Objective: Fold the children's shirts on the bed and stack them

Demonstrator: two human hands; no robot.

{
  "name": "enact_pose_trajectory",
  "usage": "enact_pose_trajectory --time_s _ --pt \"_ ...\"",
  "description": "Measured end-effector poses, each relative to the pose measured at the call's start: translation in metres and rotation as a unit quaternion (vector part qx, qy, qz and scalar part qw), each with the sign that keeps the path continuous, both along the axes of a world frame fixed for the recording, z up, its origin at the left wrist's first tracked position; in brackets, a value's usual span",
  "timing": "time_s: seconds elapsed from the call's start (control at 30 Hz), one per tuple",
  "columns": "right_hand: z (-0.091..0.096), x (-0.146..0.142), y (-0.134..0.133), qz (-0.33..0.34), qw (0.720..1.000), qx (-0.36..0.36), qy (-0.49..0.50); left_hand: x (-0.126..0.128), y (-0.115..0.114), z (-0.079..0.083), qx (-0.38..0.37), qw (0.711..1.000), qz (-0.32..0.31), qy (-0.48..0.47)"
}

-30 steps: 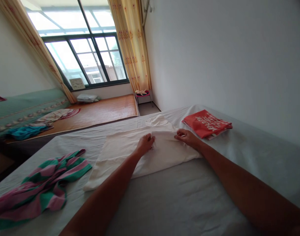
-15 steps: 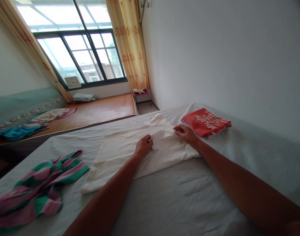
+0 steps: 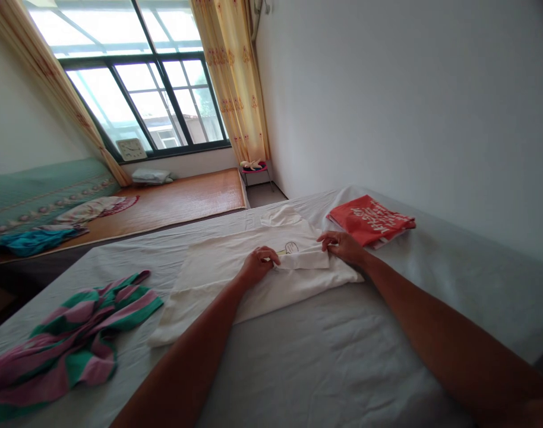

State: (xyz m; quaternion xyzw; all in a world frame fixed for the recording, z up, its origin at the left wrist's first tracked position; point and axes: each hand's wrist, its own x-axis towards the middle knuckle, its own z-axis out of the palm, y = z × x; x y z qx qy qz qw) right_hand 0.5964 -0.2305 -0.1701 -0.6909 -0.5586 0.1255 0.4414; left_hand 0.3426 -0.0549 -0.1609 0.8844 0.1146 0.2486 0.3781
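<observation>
A white T-shirt lies on the grey sheet, its neckline pointing away from me. Its sleeve is folded back over the body, and part of a printed picture shows just beyond it. My left hand pinches the sleeve's left end. At the other end, my right hand grips the sleeve's corner between thumb and fingers. Just past my right hand rests a folded red T-shirt with white lettering. A crumpled pink and green striped garment is to the left of the white shirt.
The grey sheet covers the bed under the clothes. Along the right runs a white wall. Beyond the bed, a lower brown mat-covered bed holds clothing, and a small stool stands in the corner by the curtain.
The sleeve between my hands has been turned down flat toward me, uncovering part of the print. My right hand has shifted slightly right and nearer.
</observation>
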Motion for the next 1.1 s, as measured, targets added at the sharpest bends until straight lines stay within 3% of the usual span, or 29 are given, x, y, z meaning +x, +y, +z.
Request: enact_pose_trajectory --time_s 0.1,0.17,0.27,0.4,0.6,0.87,0.97,1.1 --pt "-0.001 0.001 0.002 -0.075 0.996 0.021 -0.053 0.000 0.002 0.002 -0.026 0.999 -0.036 -0.007" --pt "-0.001 -0.001 0.004 -0.101 0.990 0.035 -0.094 0.000 0.004 0.002 -0.043 0.999 -0.024 -0.024" --pt "-0.002 -0.006 0.006 -0.080 0.986 0.002 -0.148 0.000 0.009 0.003 -0.015 1.000 0.022 0.004" --pt "-0.005 -0.012 0.006 -0.057 0.978 -0.066 -0.191 -0.002 0.011 0.004 0.032 0.995 0.010 0.090" --pt "0.008 -0.021 0.006 -0.059 0.994 -0.017 -0.096 -0.002 0.002 0.007 0.078 0.985 0.036 0.147" --pt "0.016 -0.012 -0.007 -0.046 0.993 -0.108 0.016 0.003 -0.008 0.003 0.126 0.978 0.090 0.138" --pt "0.015 -0.014 -0.009 -0.030 0.992 -0.117 -0.028 0.003 -0.010 0.004 0.137 0.980 0.092 0.111" --pt "0.010 -0.014 -0.004 -0.079 0.990 -0.074 -0.087 0.003 -0.012 0.004 0.140 0.978 0.123 0.092"
